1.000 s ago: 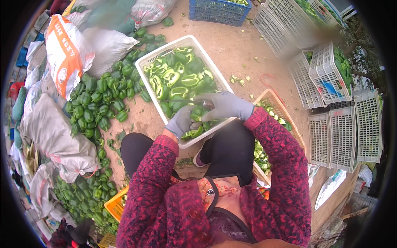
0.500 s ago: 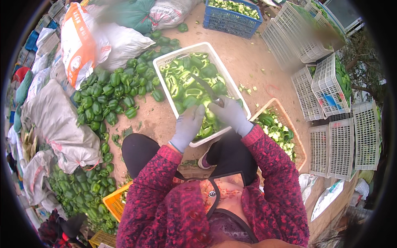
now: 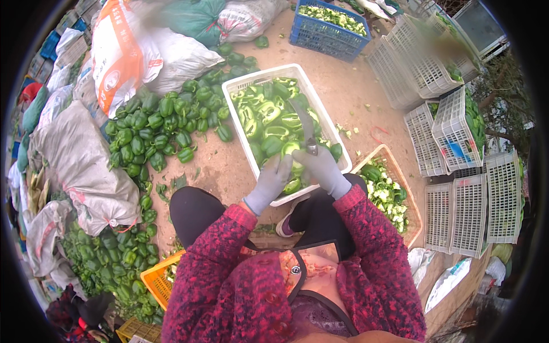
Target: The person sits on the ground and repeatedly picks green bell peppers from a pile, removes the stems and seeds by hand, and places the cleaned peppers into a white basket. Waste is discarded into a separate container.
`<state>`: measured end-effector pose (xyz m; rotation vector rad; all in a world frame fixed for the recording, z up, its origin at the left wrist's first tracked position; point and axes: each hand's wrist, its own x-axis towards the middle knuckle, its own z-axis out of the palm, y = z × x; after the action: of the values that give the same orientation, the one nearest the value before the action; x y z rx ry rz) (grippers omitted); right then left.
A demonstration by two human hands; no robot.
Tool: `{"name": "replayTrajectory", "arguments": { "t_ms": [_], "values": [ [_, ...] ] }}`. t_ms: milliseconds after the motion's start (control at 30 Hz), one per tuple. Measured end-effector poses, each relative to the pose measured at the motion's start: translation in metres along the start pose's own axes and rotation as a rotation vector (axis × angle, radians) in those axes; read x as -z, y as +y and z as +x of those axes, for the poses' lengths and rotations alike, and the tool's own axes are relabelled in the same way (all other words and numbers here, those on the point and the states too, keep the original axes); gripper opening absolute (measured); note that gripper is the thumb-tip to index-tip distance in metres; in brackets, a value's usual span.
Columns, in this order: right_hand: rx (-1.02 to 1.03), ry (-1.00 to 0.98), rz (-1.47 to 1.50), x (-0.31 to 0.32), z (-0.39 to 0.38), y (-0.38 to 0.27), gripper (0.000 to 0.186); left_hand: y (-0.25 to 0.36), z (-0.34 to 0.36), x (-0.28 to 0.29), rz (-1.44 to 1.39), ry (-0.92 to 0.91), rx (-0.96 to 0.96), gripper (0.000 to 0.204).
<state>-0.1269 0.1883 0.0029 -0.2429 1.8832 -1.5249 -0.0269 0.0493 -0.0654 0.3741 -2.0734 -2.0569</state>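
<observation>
Earthen floor point(image 3: 217, 167) is bearing one white crate point(image 3: 262, 75) of cut green peppers point(image 3: 277, 131). Right hand point(image 3: 323, 168) is clasping one curved knife point(image 3: 303, 117) — left hand point(image 3: 271, 180), half-curled, is facing it, hold unclear.

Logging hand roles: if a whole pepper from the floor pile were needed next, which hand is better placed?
Probably the left hand: it is nearer the pile of whole green peppers, while the right hand grips the knife. Whether the left is empty is unclear.
</observation>
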Motion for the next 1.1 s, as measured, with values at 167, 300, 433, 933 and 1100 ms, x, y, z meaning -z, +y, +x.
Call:
{"name": "replayTrajectory", "arguments": {
  "t_ms": [167,300,433,933,1100],
  "values": [
    [-0.086,-0.177,0.214,0.004,0.033,-0.006,0.034,-0.004,0.013,0.006,-0.274,0.040,0.110,0.047],
    [-0.115,-0.209,0.022,0.002,0.047,-0.024,0.031,0.004,0.020,0.012,-0.458,0.082,0.294,0.055],
    [-0.004,-0.059,-0.278,-0.010,0.050,-0.030,0.038,0.020,0.028,0.023,-0.214,0.011,0.222,0.060],
    [-0.133,-0.369,0.286,0.035,0.057,-0.016,0.028,0.033,0.033,-0.016,0.033,0.065,0.130,0.053],
    [-0.155,-0.284,0.229,0.042,0.073,-0.012,0.029,0.057,0.055,0.024,0.591,-0.257,-0.025,0.048]
  ]
}}
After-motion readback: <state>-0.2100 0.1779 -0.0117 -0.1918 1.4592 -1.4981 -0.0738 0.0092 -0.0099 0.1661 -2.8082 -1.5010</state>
